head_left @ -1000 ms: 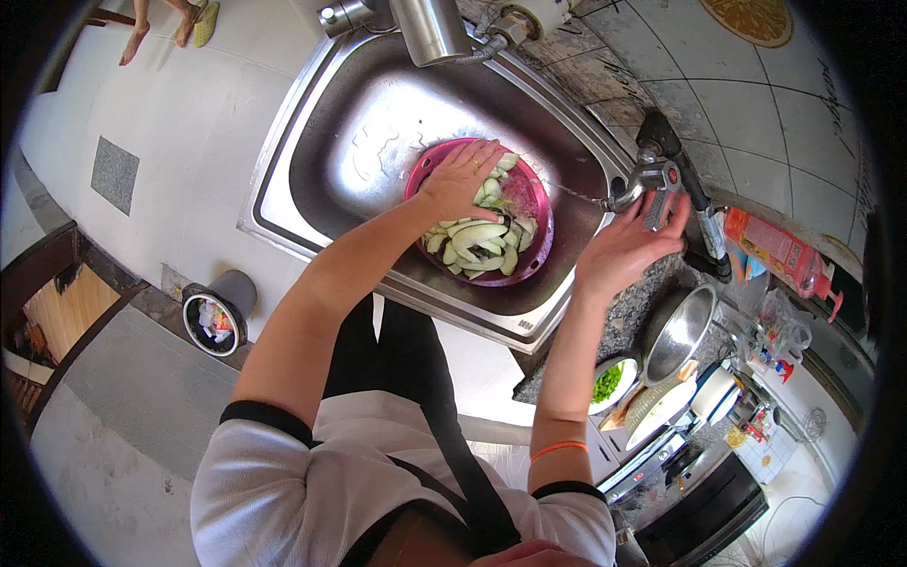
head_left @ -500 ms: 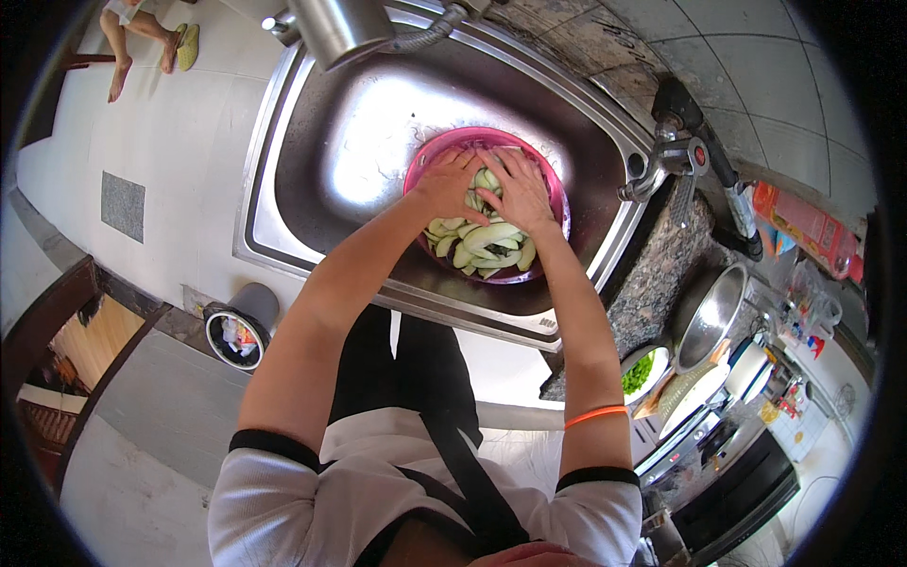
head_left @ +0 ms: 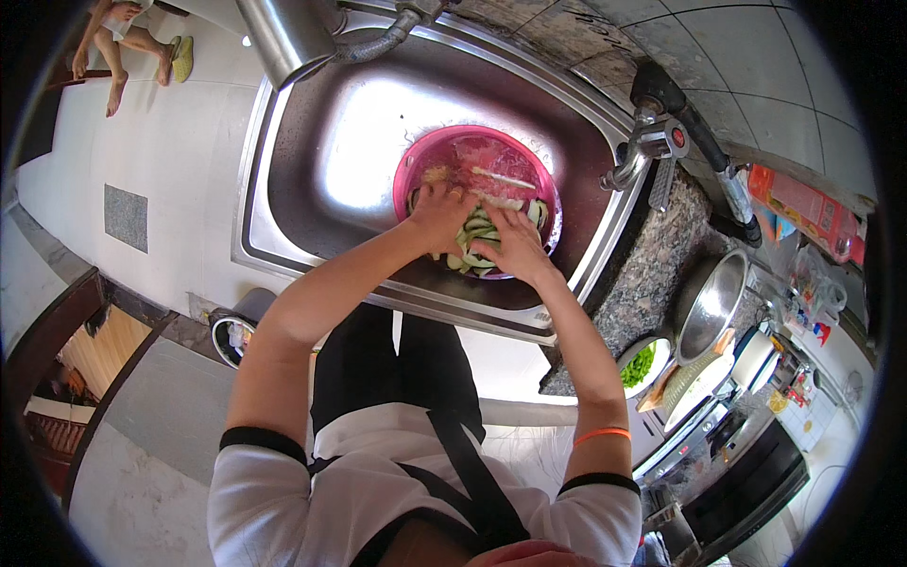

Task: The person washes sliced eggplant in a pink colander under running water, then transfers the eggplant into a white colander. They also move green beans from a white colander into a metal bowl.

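tbh there's decent room in the sink point(head_left: 304, 180) L of the bowl point(head_left: 482, 142), just bare steel. Bowl's far half is reachable from above, but the near half's blocked by the L hand point(head_left: 442, 217) & R hand point(head_left: 520, 246). Obstacles: tap point(head_left: 652, 146) at the R rim, plus metal cylinder point(head_left: 283, 42) over the far-L corner.

Inside the sink point(head_left: 248, 203) sits a basin point(head_left: 472, 144) of sliced vegetables point(head_left: 479, 227), under the left hand point(head_left: 440, 215) and right hand point(head_left: 516, 246). Right of the sink lies the surface point(head_left: 628, 283), bearing a bowl point(head_left: 710, 307); off its near-left corner, a bin point(head_left: 228, 342).
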`<state>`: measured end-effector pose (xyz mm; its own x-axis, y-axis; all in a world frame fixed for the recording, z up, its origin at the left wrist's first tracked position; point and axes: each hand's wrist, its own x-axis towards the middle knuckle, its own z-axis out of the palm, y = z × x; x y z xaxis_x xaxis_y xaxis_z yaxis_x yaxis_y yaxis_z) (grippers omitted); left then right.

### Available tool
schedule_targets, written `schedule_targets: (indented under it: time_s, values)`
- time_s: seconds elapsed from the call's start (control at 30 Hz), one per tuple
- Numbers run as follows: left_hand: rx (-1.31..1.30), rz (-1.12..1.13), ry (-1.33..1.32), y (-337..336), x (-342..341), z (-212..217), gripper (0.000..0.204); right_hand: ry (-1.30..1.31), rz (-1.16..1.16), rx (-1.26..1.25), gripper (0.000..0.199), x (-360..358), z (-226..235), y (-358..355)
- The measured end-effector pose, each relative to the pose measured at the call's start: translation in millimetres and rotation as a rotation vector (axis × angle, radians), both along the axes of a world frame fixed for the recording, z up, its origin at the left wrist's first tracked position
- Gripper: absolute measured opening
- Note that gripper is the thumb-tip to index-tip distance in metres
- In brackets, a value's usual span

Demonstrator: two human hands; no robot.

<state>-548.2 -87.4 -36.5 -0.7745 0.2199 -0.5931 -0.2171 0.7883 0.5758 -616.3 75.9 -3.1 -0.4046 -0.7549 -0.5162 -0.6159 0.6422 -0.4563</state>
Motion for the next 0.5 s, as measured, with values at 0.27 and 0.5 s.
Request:
schedule_targets:
  time_s: [0.27, 0.5]
  values:
    - [-0.175, -0.062, 0.037, -8, -5, 20, 0.126, 0.217, 0.249, 0.196, 0.102, -11, 9, -12]
    - [-0.195, 0.038, 0.136, 4, -10, -29, 0.111, 0.224, 0.167, 0.274, 0.1, -23, -51, -16]
